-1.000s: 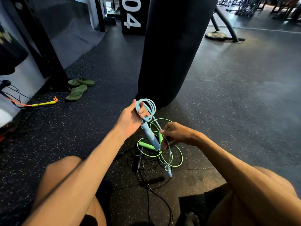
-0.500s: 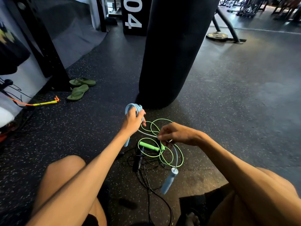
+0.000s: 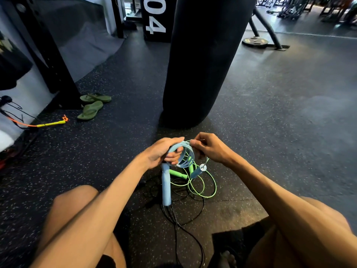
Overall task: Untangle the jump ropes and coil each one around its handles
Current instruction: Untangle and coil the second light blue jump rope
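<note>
seated on the gym floor [image 3: 280,136], knees apart, work held low between them just in front of the punching bag [image 3: 202,64]. the blue rope [image 3: 179,145] is up off the ground and gathered into a small coil of several loops. the left hand [image 3: 160,151] is clenched around it, fingers through and round the loops, and it grips the top of one blue handle [image 3: 166,188], which hangs straight down from the fist. holding coil and handle in one fist likely keeps the turns from springing apart while the other hand feeds cord. the right hand [image 3: 211,149] sits just beside the coil, thumb and forefinger pinching a strand at the top of the loops, the other fingers curled in loosely. the second blue handle [image 3: 197,172] dangles below that hand on a short run of cord, tilted, its metal cap uppermost. so little slack looks left, and my read is that the blue one is near the end of its winding, with the last bit and the second handle to be brought in. the green rope [image 3: 212,196] lies in loose loops on the floor directly under the hands, one green handle [image 3: 177,174] showing among them. the black rope [image 3: 174,225] sprawls beneath and toward the person. green and black cross each other, and both look not yet sorted. whether the blue cord touches the green below i cannot tell.
</note>
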{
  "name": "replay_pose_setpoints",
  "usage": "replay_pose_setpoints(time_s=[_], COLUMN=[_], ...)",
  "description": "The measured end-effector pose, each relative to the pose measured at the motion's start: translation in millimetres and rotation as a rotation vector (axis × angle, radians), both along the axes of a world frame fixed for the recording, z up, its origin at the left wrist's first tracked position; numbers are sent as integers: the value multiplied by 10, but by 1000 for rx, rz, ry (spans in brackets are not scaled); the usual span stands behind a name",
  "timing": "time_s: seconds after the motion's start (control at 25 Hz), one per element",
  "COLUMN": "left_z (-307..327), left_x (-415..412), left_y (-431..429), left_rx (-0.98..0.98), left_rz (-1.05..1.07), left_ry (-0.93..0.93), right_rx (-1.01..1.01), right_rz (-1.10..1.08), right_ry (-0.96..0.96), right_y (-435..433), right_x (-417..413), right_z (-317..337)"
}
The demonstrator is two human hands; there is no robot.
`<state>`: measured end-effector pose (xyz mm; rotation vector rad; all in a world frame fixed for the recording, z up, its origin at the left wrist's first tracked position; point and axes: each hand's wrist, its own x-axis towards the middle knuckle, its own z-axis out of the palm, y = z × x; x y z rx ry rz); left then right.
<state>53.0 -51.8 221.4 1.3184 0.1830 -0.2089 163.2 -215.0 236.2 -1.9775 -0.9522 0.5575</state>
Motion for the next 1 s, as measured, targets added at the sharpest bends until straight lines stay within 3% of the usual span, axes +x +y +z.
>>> replay_pose_setpoints(time_s=[0.16, 0.32, 0.48, 0.56, 0.72, 0.84, 1.0], left_z=[27, 25, 45, 0, -156, -219, -273], left_x=[18, 57, 114, 144, 184, 154, 115], left_y=[44, 130, 129, 103, 98, 64, 39], left_rx=[-295, -539, -529, -336, 351, 703, 1008], left_rz=[110, 296, 590, 716, 782, 640, 397], left_ry=[-67, -151, -196, -230, -264, -208, -34], right_rx=[-51, -153, -228, -229, -256, -238, -190], right_rz=[-12, 129, 164, 162, 230, 230, 172], right_ry=[139, 329, 311, 340, 347, 164, -142], right_y=[-15, -60, -60, -38, -8, 22, 43], right_x=[-59, -98, -107, -119, -168, -117, -55], right_z=[-54, -115, -203, -201, -151, -108, -69])
